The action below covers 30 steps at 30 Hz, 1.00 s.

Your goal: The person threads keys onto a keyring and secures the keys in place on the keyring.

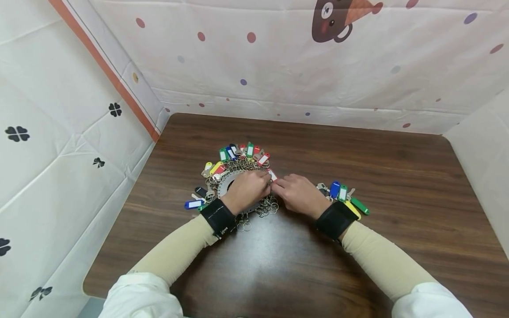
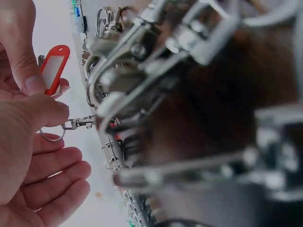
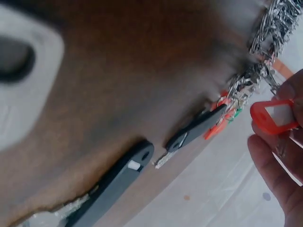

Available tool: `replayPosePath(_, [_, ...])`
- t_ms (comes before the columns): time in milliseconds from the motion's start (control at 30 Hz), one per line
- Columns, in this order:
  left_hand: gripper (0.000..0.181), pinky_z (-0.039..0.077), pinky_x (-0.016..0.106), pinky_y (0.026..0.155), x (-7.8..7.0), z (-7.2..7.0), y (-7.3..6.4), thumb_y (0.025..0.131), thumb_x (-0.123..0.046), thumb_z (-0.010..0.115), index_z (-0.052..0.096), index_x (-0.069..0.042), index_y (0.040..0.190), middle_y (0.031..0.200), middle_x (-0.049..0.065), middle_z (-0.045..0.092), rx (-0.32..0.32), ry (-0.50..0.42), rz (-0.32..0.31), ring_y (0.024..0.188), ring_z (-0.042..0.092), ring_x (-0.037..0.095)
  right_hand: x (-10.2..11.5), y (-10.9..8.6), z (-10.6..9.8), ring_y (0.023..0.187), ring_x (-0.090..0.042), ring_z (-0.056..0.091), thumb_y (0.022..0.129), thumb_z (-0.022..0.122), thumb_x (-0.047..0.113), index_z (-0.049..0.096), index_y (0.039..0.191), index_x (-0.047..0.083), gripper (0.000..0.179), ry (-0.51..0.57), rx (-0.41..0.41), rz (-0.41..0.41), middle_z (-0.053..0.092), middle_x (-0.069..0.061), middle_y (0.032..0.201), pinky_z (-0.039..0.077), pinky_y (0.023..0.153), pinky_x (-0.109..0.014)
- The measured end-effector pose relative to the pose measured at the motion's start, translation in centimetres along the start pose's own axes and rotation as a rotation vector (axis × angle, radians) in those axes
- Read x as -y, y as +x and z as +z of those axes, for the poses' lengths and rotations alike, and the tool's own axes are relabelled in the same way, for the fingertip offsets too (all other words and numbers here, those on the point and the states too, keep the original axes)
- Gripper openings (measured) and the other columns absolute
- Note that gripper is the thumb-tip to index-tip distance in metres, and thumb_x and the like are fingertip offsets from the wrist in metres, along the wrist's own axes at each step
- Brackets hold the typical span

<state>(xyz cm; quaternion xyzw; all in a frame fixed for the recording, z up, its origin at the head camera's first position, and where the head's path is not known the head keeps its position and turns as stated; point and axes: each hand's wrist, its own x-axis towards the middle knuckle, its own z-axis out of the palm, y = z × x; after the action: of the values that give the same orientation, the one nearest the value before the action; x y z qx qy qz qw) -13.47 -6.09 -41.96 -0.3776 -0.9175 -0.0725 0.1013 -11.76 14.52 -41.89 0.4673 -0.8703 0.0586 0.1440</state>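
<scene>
Hands point(image 1: 249, 187) point(image 1: 298, 194), two; tag point(image 2: 53, 70) between, one

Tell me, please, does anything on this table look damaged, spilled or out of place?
Nothing clearly looks damaged or spilled. Some colored key tags lie apart from the grey ring of clips, partly hidden by the right wristband, but that seems no fault.

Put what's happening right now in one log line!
left hand: pinches small metal ring | right hand: holds red tag | more tags: on table

Broad black wristbands point(image 1: 218, 216) meet snug beige sleeves point(image 1: 179, 247), with loose white sleeves point(image 1: 140, 297) higher up.
</scene>
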Motion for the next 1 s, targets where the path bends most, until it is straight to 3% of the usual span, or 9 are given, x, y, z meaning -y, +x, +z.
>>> replayPosePath(267, [0.024, 0.062, 0.035, 0.090, 0.3, 0.2, 1.0, 0.103, -0.025, 0.066, 0.074, -0.010, 0.120, 0.118, 0.005, 0.077, 0.127, -0.174, -0.056, 0.106, 0.075, 0.020, -1.1, -0.4, -0.2, 0.078, -0.022, 0.069, 0.090, 0.077, 0.006, 0.072, 0.111, 0.007, 0.022, 0.084, 0.173, 0.140, 0.073, -0.007, 0.091, 0.063, 0.078, -0.040])
replayPosePath(433, [0.016, 0.059, 0.036, 0.100, 0.4, -0.3, 0.6, 0.099, -0.016, 0.070, 0.079, -0.010, 0.111, 0.130, 0.007, 0.073, 0.123, -0.209, -0.097, 0.120, 0.071, 0.023, -1.5, -0.8, -0.3, 0.079, -0.021, 0.069, 0.092, 0.074, 0.006, 0.076, 0.110, 0.010, 0.018, 0.124, 0.274, 0.232, 0.074, -0.006, 0.092, 0.064, 0.078, -0.041])
replayPosePath(567, [0.010, 0.055, 0.039, 0.108, -0.3, -0.5, 0.5, 0.095, -0.013, 0.071, 0.081, -0.009, 0.093, 0.138, 0.011, 0.069, 0.133, -0.210, -0.057, 0.131, 0.065, 0.028, -1.8, -1.1, -0.7, 0.079, -0.022, 0.066, 0.091, 0.076, 0.009, 0.077, 0.107, 0.010, 0.015, 0.100, 0.262, 0.291, 0.071, -0.007, 0.091, 0.063, 0.080, -0.042])
replayPosePath(733, [0.013, 0.040, 0.041, 0.124, -1.4, 0.3, 0.6, 0.091, -0.011, 0.072, 0.079, -0.006, 0.080, 0.144, 0.017, 0.063, 0.200, -0.226, -0.018, 0.145, 0.052, 0.037, -2.3, -1.4, -1.3, 0.079, -0.023, 0.063, 0.091, 0.073, 0.008, 0.076, 0.103, 0.007, 0.012, 0.089, 0.218, 0.359, 0.066, -0.007, 0.088, 0.061, 0.079, -0.043])
replayPosePath(1000, [0.023, 0.043, 0.052, 0.121, -2.6, 1.2, 0.8, 0.090, -0.014, 0.071, 0.076, -0.008, 0.067, 0.145, 0.017, 0.062, 0.210, -0.187, -0.017, 0.149, 0.046, 0.041, -2.9, -3.0, -2.0, 0.073, -0.021, 0.060, 0.094, 0.069, 0.008, 0.074, 0.098, 0.007, 0.006, 0.133, 0.165, 0.453, 0.064, -0.005, 0.083, 0.057, 0.069, -0.039])
